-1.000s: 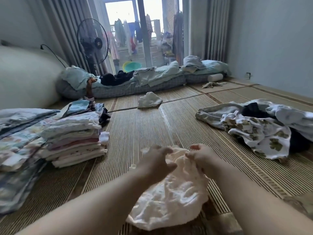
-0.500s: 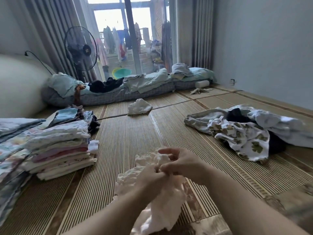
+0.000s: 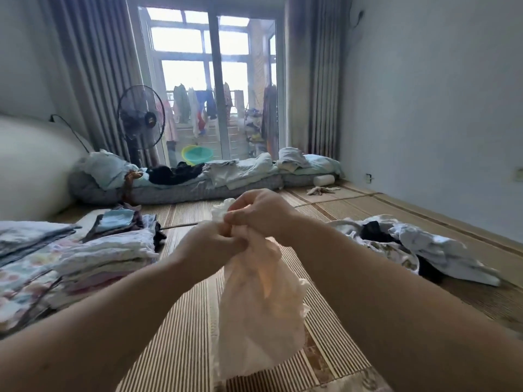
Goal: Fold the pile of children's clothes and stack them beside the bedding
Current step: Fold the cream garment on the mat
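Garment (image 3: 260, 301), pale, bunched, hanging over mat (image 3: 181, 349); top pinched by left hand (image 3: 209, 247) and right hand (image 3: 260, 213), both grips closed on it. Folded stack (image 3: 107, 258) left, unfolded pile (image 3: 410, 250) right, bedding (image 3: 220, 176) and fan (image 3: 141, 120) beyond.

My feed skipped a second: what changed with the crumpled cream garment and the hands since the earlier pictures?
The left hand and right hand lifted the crumpled cream fabric garment up from the striped woven straw mat; it now hangs bunched from their grip, hands close together. Both gripped it throughout. The stack of folded pastel clothes and the loose unfolded pile stayed put.
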Tool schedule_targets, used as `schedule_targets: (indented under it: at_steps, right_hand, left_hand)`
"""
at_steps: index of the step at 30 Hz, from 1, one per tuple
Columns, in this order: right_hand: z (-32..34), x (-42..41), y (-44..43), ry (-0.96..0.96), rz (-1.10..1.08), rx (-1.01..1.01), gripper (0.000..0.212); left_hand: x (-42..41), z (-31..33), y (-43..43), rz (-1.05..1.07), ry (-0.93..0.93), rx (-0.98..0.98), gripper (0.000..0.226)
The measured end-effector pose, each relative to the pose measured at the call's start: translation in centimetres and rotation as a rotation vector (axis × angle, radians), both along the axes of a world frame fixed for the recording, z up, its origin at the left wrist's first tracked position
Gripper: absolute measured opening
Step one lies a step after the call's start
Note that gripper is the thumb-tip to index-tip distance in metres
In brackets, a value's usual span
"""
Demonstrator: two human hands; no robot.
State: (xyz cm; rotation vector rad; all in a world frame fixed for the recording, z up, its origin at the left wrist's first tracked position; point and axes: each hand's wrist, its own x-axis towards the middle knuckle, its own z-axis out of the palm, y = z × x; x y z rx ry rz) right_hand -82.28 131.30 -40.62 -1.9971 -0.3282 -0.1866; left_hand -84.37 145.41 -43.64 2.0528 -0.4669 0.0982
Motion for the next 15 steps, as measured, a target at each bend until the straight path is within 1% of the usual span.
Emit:
schedule_targets:
  at_steps: [2,4,5,6,7,8,9,10,11,12,14,15]
  right_hand:
    - [1.2,-0.2,0.8,-0.05,-0.021,-0.044,0.018]
    - [2.2,-0.5,1.5,-0.086,-0.036,-0.139,0.028]
    - [2.6,-0.6,1.7,-0.091,-0.024,-0.158,0.031]
    - [2.9,-0.8,1.7,-0.091,-0.001,-0.165,0.031]
    - [3.1,-1.0,1.6,-0.097,0.02,-0.192,0.03]
    - [3.3,-1.2,1.5,-0.116,0.036,-0.259,0.027]
    - [3.5,-1.4,1.3,-0.142,0.042,-0.355,0.025]
    - [3.6,-1.4,0.9,-0.167,0.038,-0.456,0.028]
    - [3.7,-1.5,0.6,-0.188,0.023,-0.549,0.031]
    - [3.7,-1.5,0.4,-0.198,0.002,-0.619,0.028]
    - [3.7,-1.5,0.2,-0.183,-0.022,-0.657,0.015]
    - [3.7,-1.5,0.3,-0.174,-0.029,-0.651,0.017]
  left_hand:
    - [-0.2,1.2,0.7,-0.019,0.125,-0.149,0.02]
    - [-0.1,2.0,1.2,-0.067,0.226,-0.285,0.017]
    - [0.0,2.3,1.4,-0.093,0.247,-0.332,0.016]
    - [0.1,2.5,1.6,-0.135,0.256,-0.379,0.021]
    - [0.2,2.8,1.8,-0.174,0.259,-0.421,0.026]
    - [0.3,3.0,2.1,-0.181,0.247,-0.429,0.028]
    - [0.4,3.3,2.3,-0.147,0.227,-0.392,0.026]
    - [0.4,3.5,2.7,-0.079,0.193,-0.314,0.023]
    - [0.3,3.6,3.1,0.007,0.142,-0.198,0.019]
    - [0.3,3.7,3.6,0.076,0.081,-0.06,0.019]
    - [0.0,4.0,4.6,0.159,-0.033,0.233,0.032]
    - [-0.2,4.0,4.9,0.186,-0.082,0.38,0.036]
